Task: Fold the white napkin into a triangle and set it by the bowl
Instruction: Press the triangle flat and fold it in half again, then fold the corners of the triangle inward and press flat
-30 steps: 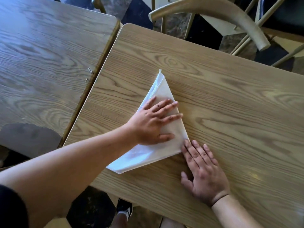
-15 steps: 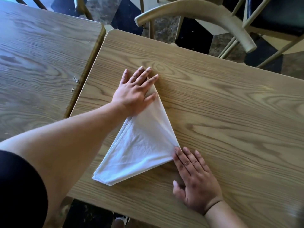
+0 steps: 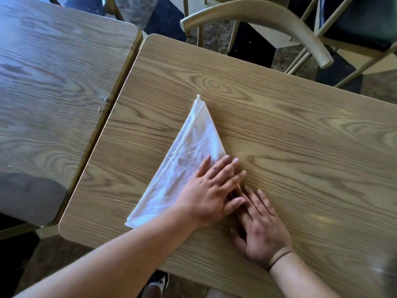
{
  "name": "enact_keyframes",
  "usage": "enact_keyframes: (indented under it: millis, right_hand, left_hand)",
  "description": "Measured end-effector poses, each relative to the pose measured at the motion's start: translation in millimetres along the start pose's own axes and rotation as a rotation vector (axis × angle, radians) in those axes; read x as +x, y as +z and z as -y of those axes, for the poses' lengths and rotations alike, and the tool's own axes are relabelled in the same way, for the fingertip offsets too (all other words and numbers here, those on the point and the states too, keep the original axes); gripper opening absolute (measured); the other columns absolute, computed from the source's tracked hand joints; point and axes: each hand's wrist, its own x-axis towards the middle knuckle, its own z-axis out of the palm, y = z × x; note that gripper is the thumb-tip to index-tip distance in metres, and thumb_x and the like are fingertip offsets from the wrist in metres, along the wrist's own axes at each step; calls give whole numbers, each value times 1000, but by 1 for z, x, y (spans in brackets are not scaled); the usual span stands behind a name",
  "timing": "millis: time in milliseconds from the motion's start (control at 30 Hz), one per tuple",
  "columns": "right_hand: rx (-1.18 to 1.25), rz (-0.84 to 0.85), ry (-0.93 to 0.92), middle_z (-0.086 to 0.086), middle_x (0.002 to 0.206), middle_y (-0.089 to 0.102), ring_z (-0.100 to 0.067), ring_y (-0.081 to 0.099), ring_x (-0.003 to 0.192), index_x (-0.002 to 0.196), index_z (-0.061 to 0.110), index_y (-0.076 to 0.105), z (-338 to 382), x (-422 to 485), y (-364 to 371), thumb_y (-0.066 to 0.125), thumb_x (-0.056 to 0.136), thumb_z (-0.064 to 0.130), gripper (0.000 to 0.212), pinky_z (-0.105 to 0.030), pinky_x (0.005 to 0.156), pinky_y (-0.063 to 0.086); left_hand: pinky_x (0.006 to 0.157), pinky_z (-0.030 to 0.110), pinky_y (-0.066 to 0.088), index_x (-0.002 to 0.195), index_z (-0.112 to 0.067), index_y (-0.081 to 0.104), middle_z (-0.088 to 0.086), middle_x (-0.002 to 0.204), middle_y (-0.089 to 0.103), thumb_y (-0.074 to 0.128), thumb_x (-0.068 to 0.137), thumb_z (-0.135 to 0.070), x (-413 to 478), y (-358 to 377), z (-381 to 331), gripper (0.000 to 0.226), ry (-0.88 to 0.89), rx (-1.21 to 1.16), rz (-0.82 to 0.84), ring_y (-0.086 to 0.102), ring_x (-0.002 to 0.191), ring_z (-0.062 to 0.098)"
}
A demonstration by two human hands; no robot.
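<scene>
The white napkin [image 3: 184, 160] lies folded in a triangle on the wooden table [image 3: 290, 136], its sharp tip pointing away from me. My left hand [image 3: 212, 190] lies flat with fingers spread on the napkin's near right corner. My right hand [image 3: 260, 229] rests flat on the table right beside that corner, its fingertips partly under my left hand. Neither hand grips anything. No bowl is in view.
A second wooden table [image 3: 53, 93] butts against the left side with a narrow gap between. A curved wooden chair back [image 3: 268, 20] stands beyond the far edge. My shoe [image 3: 159, 280] shows below the near edge.
My left hand has slid from the napkin's far tip back down to its near right corner, beside my right hand. The right hand has stayed in place.
</scene>
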Motion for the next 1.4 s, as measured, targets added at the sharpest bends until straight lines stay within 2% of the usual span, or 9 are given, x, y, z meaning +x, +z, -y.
enact_keyframes:
  millis: [400, 567, 700, 833, 933, 1000, 1100, 1233, 1400]
  right_hand:
    - [17, -20, 9, -7, 167, 37, -27, 35, 155, 156, 8, 44, 3, 0, -2, 59, 85, 44, 81, -56, 121, 33]
    - [70, -96, 25, -8, 155, 55, -30, 53, 142, 143, 7, 62, 7, 6, -8, 58, 91, 42, 63, -54, 115, 41]
    - [178, -216, 244, -5, 105, 70, -33, 66, 95, 114, 12, 75, 20, 76, -29, 60, 91, 32, 34, -44, 84, 55]
    - [380, -40, 546, -2, 119, 63, -28, 62, 104, 137, 19, 60, 16, 169, -50, 68, 89, 27, 50, -36, 83, 48]
    - [543, 52, 665, 7, 99, 64, -22, 62, 97, 148, 18, 50, 11, 229, -66, 68, 89, 24, 61, -29, 77, 39]
    - [578, 107, 721, 6, 101, 65, -21, 63, 95, 150, 19, 48, 9, 256, -72, 67, 88, 22, 65, -28, 77, 41]
    - [559, 173, 776, 3, 105, 64, -20, 63, 92, 133, 17, 64, 5, 276, -69, 67, 85, 20, 48, -30, 78, 49]
    - [510, 124, 768, -1, 73, 57, -24, 49, 68, 80, 10, 64, 12, 271, -59, 62, 80, 15, 5, -32, 61, 40]
    - [456, -116, 515, 0, 79, 67, -28, 59, 75, 83, 13, 63, 42, 236, -62, 64, 90, 20, 10, -37, 65, 45]
  left_hand:
    - [130, 58, 15, 163, -34, 38, -2, 174, 29, 59, 83, -71, -100, -57, 90, 91, -362, 153, 29, 19, 162, 18]
    - [129, 58, 16, 162, -34, 40, -4, 173, 31, 60, 82, -72, -98, -59, 88, 90, -359, 119, 2, 19, 162, 18]
    - [130, 58, 15, 161, -33, 43, -4, 173, 31, 61, 82, -71, -98, -58, 88, 89, -355, 102, -25, 21, 162, 19]
    - [129, 60, 17, 160, -32, 44, -2, 172, 32, 62, 81, -70, -99, -58, 88, 89, -351, 103, -31, 22, 162, 19]
    - [128, 60, 18, 160, -32, 44, -2, 172, 32, 62, 81, -70, -99, -58, 88, 90, -348, 102, -28, 22, 162, 20]
    - [128, 60, 18, 160, -32, 43, -2, 172, 32, 62, 81, -70, -99, -57, 89, 90, -345, 100, -27, 22, 162, 20]
    - [129, 60, 17, 160, -32, 44, -2, 172, 32, 61, 81, -71, -99, -57, 89, 90, -336, 95, -35, 22, 162, 20]
    - [130, 59, 13, 159, -32, 44, -3, 173, 31, 60, 82, -73, -99, -57, 90, 89, -335, 69, -35, 19, 163, 18]
    - [128, 62, 17, 132, -24, 63, 3, 162, 49, 67, 81, -65, -129, -62, 102, 65, -303, -27, -137, 34, 157, 24]
